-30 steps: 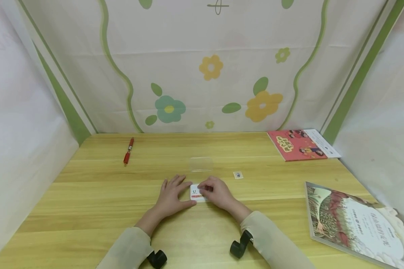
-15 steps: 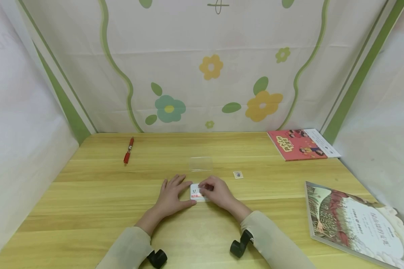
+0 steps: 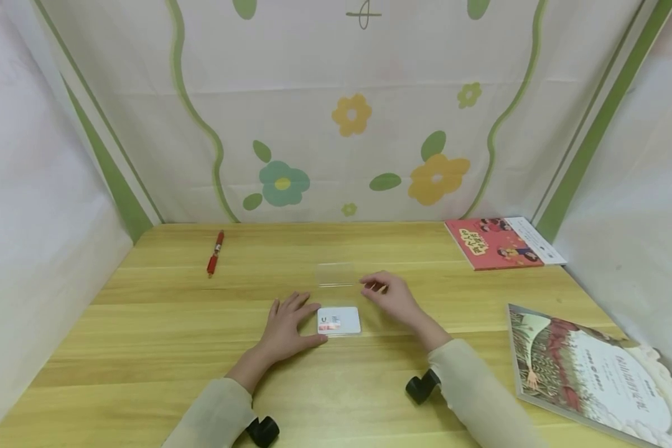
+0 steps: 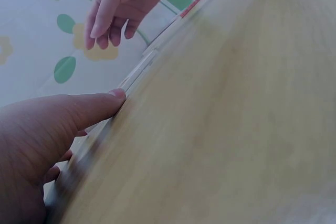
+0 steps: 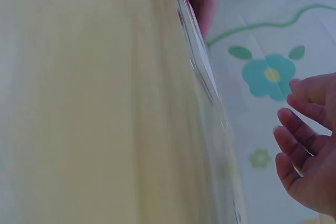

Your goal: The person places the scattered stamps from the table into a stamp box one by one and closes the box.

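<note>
A flat white card [image 3: 346,320], with print and a reddish strip on its left part, lies at mid-table on what looks like clear plastic. My left hand [image 3: 287,326] holds its left end, thumb at the near corner and index finger at the far one. In the left wrist view, the left thumb [image 4: 97,109] presses against its thin edge. Raised to the right of the card, my right hand [image 3: 391,297] has loosely bent fingers with nothing visible between them; in the right wrist view the right hand [image 5: 315,145] is apart from the card. The small square sticker is hidden, seemingly behind this hand.
Just beyond the card lies a clear plastic rectangle [image 3: 336,274]. A red pen [image 3: 215,254] is at the far left. A pink book [image 3: 495,244] lies at the back right, and a larger picture book [image 3: 588,373] at the near right. Patterned cloth [image 3: 313,124] closes off the back.
My right hand has lifted off the card and moved right and away, uncovering the card's white right part. The left hand has stayed at the card's left end.
</note>
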